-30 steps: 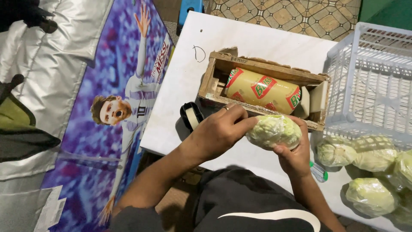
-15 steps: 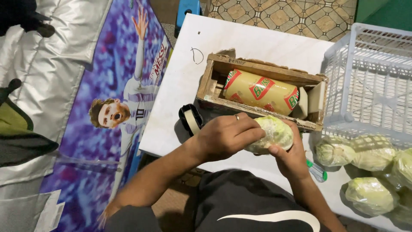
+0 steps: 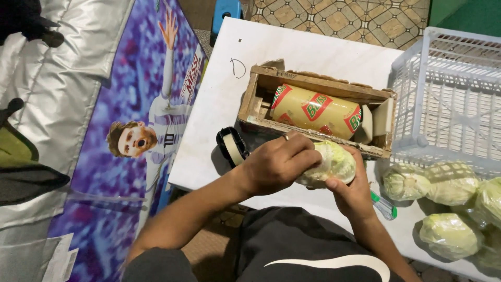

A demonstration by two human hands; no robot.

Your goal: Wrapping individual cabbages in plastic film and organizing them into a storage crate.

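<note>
Both my hands hold one pale green cabbage (image 3: 334,162) wrapped in clear film, just in front of a wooden box (image 3: 313,86). My left hand (image 3: 276,164) lies over the cabbage's left side, fingers curled on it. From below and to the right, my right hand (image 3: 352,190) cups it with the thumb on the wrap. Inside the box lies a yellow roll of cling film (image 3: 315,110) with red and green labels.
A black tape dispenser (image 3: 232,146) sits left of my left hand on the white table (image 3: 292,47). Several wrapped cabbages (image 3: 449,235) lie at the right, below a white plastic crate (image 3: 454,99). A green-tipped tool (image 3: 385,206) rests by my right wrist. A printed banner covers the floor at left.
My left hand has slid farther over the cabbage, covering more of it, and the cabbage has shifted slightly left toward the box's front edge.
</note>
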